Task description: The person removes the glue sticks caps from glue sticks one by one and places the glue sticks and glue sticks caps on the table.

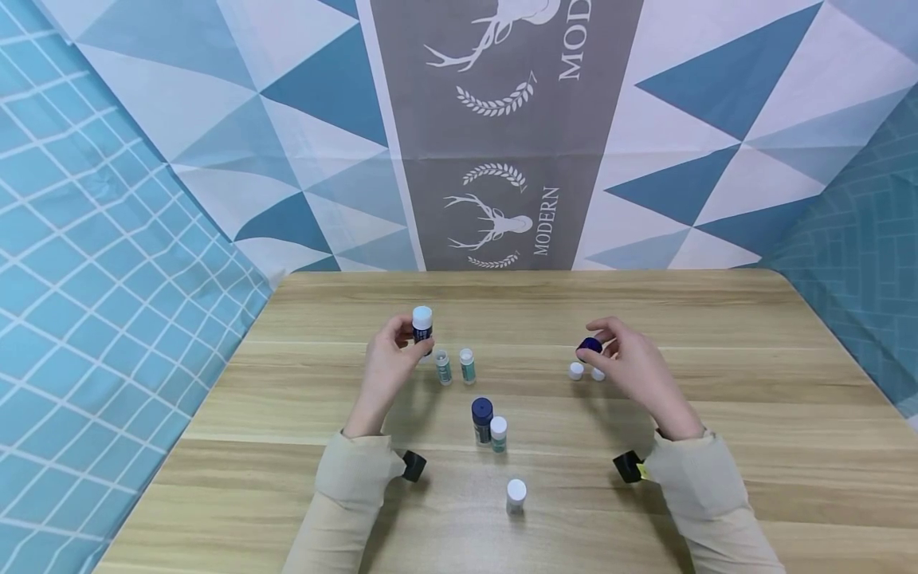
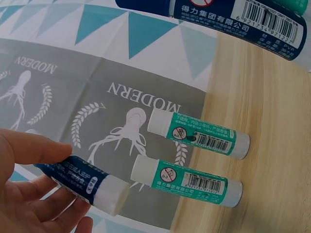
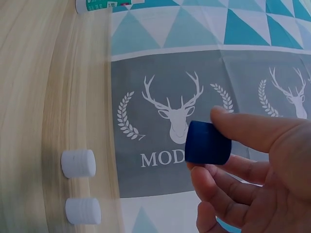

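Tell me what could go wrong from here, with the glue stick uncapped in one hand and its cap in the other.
1. The left hand holds the blue glue stick with its white glue end bare; it could smear or dry out.
2. Two small green sticks stand upright right beside that hand; a nudge could topple them.
3. The right hand pinches the blue cap only at its fingertips, above two loose white caps; it could slip.

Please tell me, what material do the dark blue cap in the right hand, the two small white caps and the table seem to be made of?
The dark blue cap looks like smooth moulded plastic with a matte surface and even colour. The two white caps are probably plastic too, with fine ribs on their sides. The table shows pale wood grain; whether it is solid wood or laminate, I cannot tell.
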### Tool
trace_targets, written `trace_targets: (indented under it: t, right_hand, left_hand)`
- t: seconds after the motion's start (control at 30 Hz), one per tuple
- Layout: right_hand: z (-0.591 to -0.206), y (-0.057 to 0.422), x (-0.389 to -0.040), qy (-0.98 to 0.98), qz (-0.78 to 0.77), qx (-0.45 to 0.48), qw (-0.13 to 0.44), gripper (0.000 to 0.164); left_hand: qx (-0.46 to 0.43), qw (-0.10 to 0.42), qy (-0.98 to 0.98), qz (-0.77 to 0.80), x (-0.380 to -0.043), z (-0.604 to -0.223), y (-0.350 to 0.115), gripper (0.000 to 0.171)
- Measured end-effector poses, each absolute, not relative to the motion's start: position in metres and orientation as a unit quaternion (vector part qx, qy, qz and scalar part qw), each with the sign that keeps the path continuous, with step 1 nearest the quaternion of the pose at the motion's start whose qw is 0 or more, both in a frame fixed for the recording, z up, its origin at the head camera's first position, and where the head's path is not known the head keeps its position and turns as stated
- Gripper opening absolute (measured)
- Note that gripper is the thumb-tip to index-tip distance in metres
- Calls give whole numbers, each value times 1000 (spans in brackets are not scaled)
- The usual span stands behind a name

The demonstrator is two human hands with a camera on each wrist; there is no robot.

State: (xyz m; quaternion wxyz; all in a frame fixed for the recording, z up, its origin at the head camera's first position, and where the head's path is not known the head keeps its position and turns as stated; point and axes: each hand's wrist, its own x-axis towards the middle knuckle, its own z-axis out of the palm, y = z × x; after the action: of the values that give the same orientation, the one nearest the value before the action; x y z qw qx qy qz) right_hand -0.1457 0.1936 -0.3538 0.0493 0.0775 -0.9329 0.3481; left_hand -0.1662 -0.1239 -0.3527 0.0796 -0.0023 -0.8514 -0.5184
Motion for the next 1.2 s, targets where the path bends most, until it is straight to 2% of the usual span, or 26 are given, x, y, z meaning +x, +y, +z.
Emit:
trace_targets:
  t: [0.2, 0.43, 1.2]
  right_hand:
    - [-356, 195, -147, -934, 344, 75, 56, 40]
    - [-359, 199, -148, -939, 336, 62, 35, 33]
    - [-370, 217, -156, -950, 308, 47, 23, 28]
  left_hand:
    - [13, 73, -862, -502, -168, -356, -124, 32]
    - [26, 49, -866, -496, -170, -358, -124, 33]
    - [35, 26, -893, -447, -174, -368, -128, 35]
